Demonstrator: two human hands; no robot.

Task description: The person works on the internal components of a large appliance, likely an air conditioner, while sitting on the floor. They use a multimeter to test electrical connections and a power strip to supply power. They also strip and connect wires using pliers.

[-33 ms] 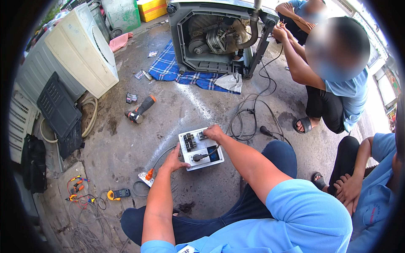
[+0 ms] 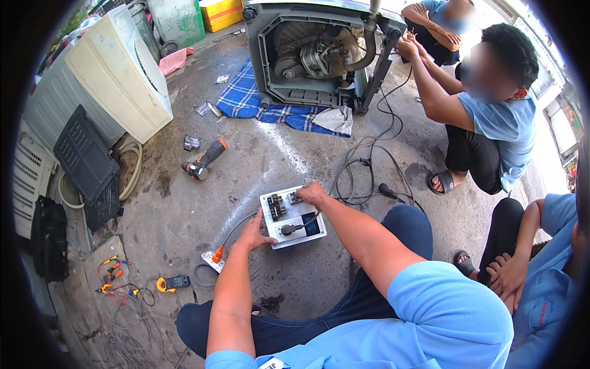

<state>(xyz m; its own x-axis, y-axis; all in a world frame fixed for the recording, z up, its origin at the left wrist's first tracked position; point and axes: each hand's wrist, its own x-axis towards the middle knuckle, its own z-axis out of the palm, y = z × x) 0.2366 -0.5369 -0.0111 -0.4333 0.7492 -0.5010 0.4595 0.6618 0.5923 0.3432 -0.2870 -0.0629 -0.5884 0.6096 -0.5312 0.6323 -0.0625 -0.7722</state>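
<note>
A white socket box (image 2: pixel 292 218) with black sockets and a blue panel lies on the concrete floor in front of me. A black plug (image 2: pixel 289 229) sits in it, its cable running off to the right. My left hand (image 2: pixel 255 235) grips the box's near left corner. My right hand (image 2: pixel 313 194) holds its far edge. An orange-handled screwdriver (image 2: pixel 216 254) lies just left of my left hand.
A washing machine (image 2: pixel 319 55) lies tipped with its underside open, on a blue checked cloth (image 2: pixel 246 98). A cordless drill (image 2: pixel 206 161), a clamp meter (image 2: pixel 174 283) and looped black cables (image 2: pixel 369 172) lie around. One person (image 2: pixel 491 111) crouches at right, another (image 2: pixel 541 246) beside me.
</note>
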